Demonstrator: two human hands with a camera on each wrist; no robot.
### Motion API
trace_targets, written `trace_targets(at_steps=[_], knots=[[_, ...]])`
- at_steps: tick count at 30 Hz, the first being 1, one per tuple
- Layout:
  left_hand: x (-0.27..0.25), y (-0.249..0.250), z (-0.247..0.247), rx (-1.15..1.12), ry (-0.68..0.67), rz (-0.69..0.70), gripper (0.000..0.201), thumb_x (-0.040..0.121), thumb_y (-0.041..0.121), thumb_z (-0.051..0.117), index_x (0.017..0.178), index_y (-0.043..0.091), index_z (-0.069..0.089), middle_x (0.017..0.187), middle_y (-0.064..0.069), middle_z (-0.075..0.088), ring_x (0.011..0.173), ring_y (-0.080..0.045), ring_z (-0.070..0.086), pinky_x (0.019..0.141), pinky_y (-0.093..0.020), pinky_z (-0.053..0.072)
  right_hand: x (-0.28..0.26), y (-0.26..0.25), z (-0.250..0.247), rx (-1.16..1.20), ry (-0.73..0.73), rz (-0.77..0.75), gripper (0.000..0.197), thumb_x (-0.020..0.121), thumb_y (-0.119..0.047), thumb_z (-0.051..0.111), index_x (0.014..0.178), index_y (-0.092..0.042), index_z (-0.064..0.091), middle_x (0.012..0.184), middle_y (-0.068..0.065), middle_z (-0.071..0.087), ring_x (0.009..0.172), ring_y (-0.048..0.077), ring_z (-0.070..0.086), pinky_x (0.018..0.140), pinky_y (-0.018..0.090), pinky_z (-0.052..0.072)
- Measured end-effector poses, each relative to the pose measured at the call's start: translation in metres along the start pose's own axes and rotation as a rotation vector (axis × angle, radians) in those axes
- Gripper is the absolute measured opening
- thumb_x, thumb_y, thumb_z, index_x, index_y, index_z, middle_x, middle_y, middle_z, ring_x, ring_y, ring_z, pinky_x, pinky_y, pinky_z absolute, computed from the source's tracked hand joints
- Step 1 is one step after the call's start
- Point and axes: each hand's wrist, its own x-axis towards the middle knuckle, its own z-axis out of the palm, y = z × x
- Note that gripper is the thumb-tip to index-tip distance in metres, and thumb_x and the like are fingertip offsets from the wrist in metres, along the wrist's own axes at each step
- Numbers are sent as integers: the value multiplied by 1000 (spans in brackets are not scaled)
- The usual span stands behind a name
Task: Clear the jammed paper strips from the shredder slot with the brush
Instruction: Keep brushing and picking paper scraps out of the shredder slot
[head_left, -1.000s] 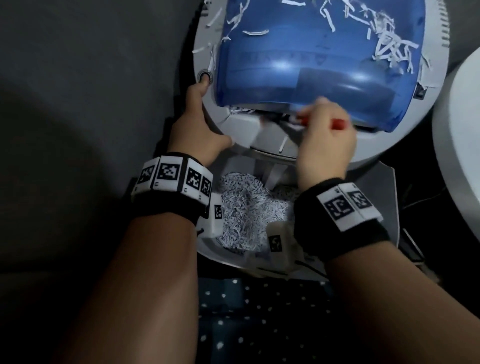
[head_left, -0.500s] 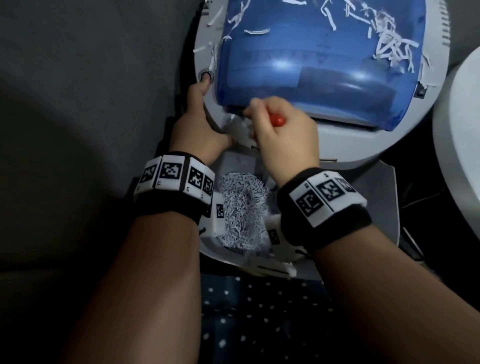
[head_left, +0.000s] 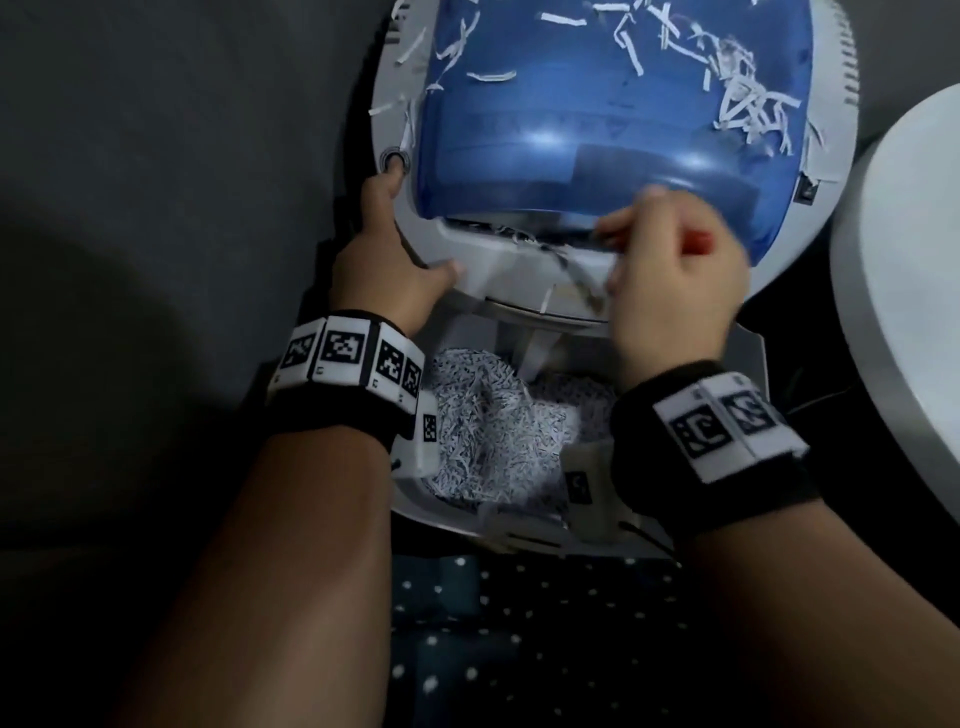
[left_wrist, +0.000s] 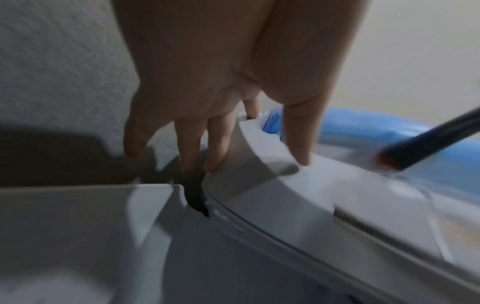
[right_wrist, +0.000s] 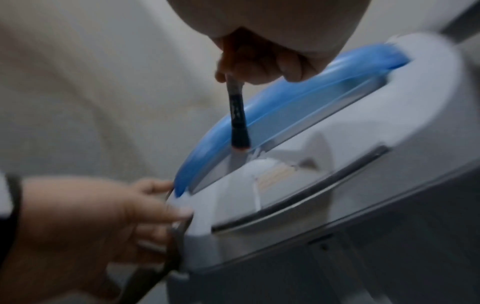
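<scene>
The right hand (head_left: 670, 280) pinches a slim brush with a black ferrule and red handle (right_wrist: 237, 115), its bristle tip set at the dark slot (head_left: 524, 228) that runs under the front edge of the translucent blue cover (head_left: 613, 114) of the round grey plastic shredder (head_left: 467, 275). The left hand (head_left: 387, 270) lies with relaxed, mostly straight fingers against the shredder's left rim, thumb on top and the other fingers down its side, steadying it and gripping nothing. The clearing looks well under way but not finished: a small tuft of white paper strips (head_left: 511, 240) still sits in the slot just left of the brush tip, more loose strips (head_left: 737, 98) lie scattered over the blue cover, and a heap of shredded paper (head_left: 483, 431) fills the grey bin below, between the two wrists. What remains, by my judgement, is to sweep out the rest of the slot and flick the strays off the cover. No brand name, label or readable writing shows on the shredder or the brush; the only print is the black-and-white square marker pattern on the wristbands (head_left: 343, 348), which carries no words.
</scene>
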Motion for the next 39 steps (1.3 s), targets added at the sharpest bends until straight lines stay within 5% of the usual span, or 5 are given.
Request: trace_targets(at_steps=[18,24,29,34,39], knots=[[4,-2,1,48,25,16,99,76,15,81,152,37,21,135,3,57,111,-24,61,98,-37,51,-12,21,-8,83,213,172,32,95,-22,54,64,-31,59,57,-17,58,63,-3,54,68,18,43],[4,-5,-5,16,-47,19,106,65,21,82,148,45,19,134,1,58,112,-23,63,99,-44,52,-30,9,24,194,-376,214,21,100,-19,56,86,-21,72,64,-2,65,62,9,63,68,25,56],[3,-6,-9,-51,-94,22,105,59,22,77,143,53,21,138,6,55,113,-21,62,97,-44,53,-9,12,13,251,87,180,34,91,-31,52,58,-27,62,50,-12,53,55,11,51,61,32,49],[3,-6,-8,-41,-96,44,106,56,29,77,145,46,22,133,10,54,110,-22,64,98,-43,53,-27,14,49,113,-392,174,21,89,-52,57,79,-40,70,68,-5,70,72,16,68,80,41,58],[6,-6,-10,-9,-99,16,105,70,6,79,149,45,21,136,7,53,107,-22,61,94,-41,55,-8,4,16,277,-22,52,36,91,-20,51,56,-17,61,51,-9,54,54,4,49,62,17,40]])
